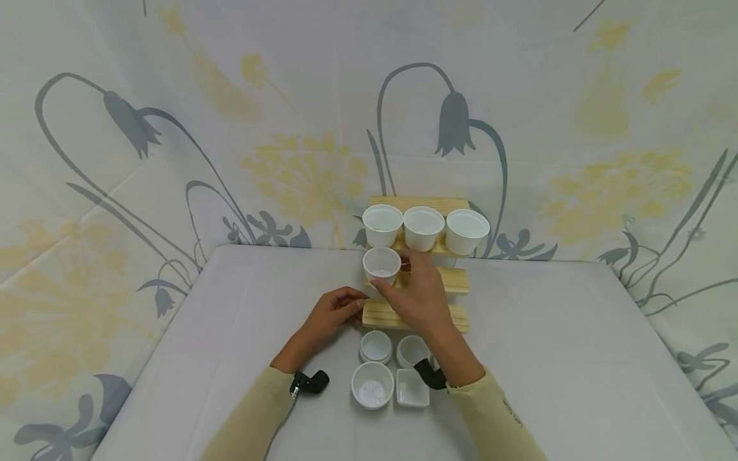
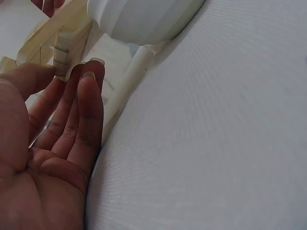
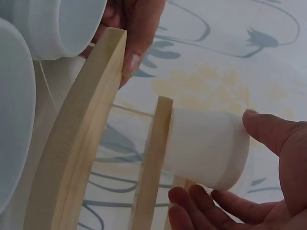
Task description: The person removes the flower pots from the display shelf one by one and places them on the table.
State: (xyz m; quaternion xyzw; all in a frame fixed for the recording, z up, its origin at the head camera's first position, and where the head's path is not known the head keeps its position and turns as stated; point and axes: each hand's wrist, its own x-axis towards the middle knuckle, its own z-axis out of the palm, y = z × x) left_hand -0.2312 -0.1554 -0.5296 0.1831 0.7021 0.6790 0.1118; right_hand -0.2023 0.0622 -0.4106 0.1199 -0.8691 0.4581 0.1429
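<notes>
Now | right hand [image 1: 421,298] pinches smooth white tapered cup [image 1: 378,261] (far fingers partly hidden) | left hand [image 1: 333,311] pinches pale three-tiered wooden stand [image 1: 383,315], some fingertips obscured

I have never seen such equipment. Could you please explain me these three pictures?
No robot is here: a person works with bare left hand and right hand. The wide picture is from a camera on the head, the close ones from wrist cameras. On the white table stands a three-level wooden rack. Three white cups stand on its top level. At the middle level, the right hand holds another white cup between thumb and fingers; the left hand grips the left end of the lowest board. Small white containers, one of them square, stand in front of the rack.
</notes>
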